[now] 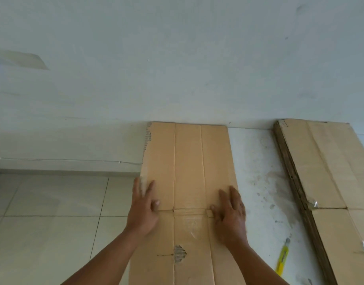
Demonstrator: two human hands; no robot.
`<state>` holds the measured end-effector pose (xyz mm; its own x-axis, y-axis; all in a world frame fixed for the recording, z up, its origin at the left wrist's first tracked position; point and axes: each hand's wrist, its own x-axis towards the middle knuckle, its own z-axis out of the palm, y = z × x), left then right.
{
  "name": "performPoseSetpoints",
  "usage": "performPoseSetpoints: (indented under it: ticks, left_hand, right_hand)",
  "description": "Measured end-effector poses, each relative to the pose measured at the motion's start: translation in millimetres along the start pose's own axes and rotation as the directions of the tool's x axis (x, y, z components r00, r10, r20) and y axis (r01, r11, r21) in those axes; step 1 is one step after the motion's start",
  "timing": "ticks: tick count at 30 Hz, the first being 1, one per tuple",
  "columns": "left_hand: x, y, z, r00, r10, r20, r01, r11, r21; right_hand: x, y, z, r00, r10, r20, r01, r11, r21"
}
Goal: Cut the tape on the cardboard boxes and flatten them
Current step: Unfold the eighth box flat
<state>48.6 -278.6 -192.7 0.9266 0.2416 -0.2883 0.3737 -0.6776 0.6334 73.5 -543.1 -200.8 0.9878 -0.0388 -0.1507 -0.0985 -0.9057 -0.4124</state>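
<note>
White stained desk [257,171] against pale wall. Flattened cardboard box [187,161] lies on desk, far edge at wall. Left hand [143,210] and right hand [231,219] press it near cross crease, fingers straight, gripping nothing. Cardboard probably light, stiff, springy at creases; take hold at side edges.
</note>
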Motion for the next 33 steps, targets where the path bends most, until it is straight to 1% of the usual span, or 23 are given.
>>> performPoseSetpoints:
  ticks: [1, 2, 3, 4, 7, 9, 11, 13, 14, 16, 18, 20, 24, 28, 33]
  left_hand:
    - [0.6, -1.9, -5.4, 0.996, -0.088, -0.011, 0.087, 0.993, -0.081]
    - [0.6, -3.0, -9.6, 0.98, -0.198, -0.013, 0.194, 0.971, -0.14]
    - [-0.2, -2.6, -11.6, 0.959, -0.282, -0.01, 0.276, 0.946, -0.17]
    - [-1.2, -1.1, -10.7, 0.948, -0.318, -0.005, 0.312, 0.934, -0.175]
    - [-6.9, 9.5, -6.7, 0.924, -0.383, 0.005, 0.376, 0.903, -0.206]
    - [-7.3, 18.3, -10.9, 0.906, -0.424, -0.003, 0.414, 0.886, -0.208]
    - [-7.4, 28.1, -18.5, 0.908, -0.419, -0.02, 0.41, 0.896, -0.172]
    - [-11.1, 38.2, -26.5, 0.912, -0.407, -0.048, 0.397, 0.907, -0.144]
    - [-13.3, 43.1, -30.3, 0.918, -0.391, -0.068, 0.381, 0.916, -0.122]
    - [-14.9, 52.9, -37.6, 0.928, -0.361, -0.097, 0.353, 0.932, -0.084]
    - [-16.2, 69.4, -42.8, 0.929, -0.357, -0.096, 0.343, 0.929, -0.141]
    - [-20.6, 90.9, -43.7, 0.941, -0.331, -0.071, 0.308, 0.924, -0.226]
    - [-33.0, 141.8, -28.8, 0.976, -0.219, -0.012, 0.202, 0.919, -0.339]
    - [-42.2, 205.0, 7.1, 0.995, -0.095, 0.026, 0.098, 0.911, -0.401]
    - [-48.2, 287.5, 80.2, 0.996, -0.08, 0.042, 0.09, 0.894, -0.438]
  right_hand:
    - [-4.1, -3.3, -3.5, 0.989, 0.144, -0.012, -0.144, 0.989, -0.017]
    - [-8.1, -8.3, -8.1, 0.96, 0.279, -0.007, -0.279, 0.96, -0.032]
    - [-10.7, -13.7, -13.1, 0.929, 0.37, 0.007, -0.37, 0.928, -0.043]
    - [-10.8, -19.5, -18.8, 0.91, 0.414, 0.023, -0.412, 0.909, -0.054]
    - [-1.9, -28.7, -34.9, 0.885, 0.459, 0.078, -0.453, 0.887, -0.089]
    - [8.1, -25.5, -42.9, 0.86, 0.493, 0.131, -0.487, 0.87, -0.075]
    - [15.6, -19.3, -52.3, 0.86, 0.466, 0.21, -0.471, 0.882, -0.03]
    - [16.0, -17.8, -65.0, 0.886, 0.389, 0.252, -0.422, 0.902, 0.091]
    - [14.3, -19.7, -72.3, 0.906, 0.346, 0.243, -0.387, 0.91, 0.147]
    - [10.0, -24.9, -91.3, 0.942, 0.272, 0.196, -0.308, 0.932, 0.189]
    - [10.3, -23.6, -113.5, 0.96, 0.235, 0.15, -0.26, 0.949, 0.178]
    - [12.7, -14.4, -139.0, 0.966, 0.233, 0.112, -0.25, 0.952, 0.177]
    - [17.7, 25.0, -201.4, 0.96, 0.276, 0.039, -0.279, 0.943, 0.184]
    - [20.0, 81.3, -262.8, 0.951, 0.308, -0.008, -0.298, 0.927, 0.226]
    - [38.6, 175.7, -312.7, 0.95, 0.309, -0.055, -0.286, 0.924, 0.254]
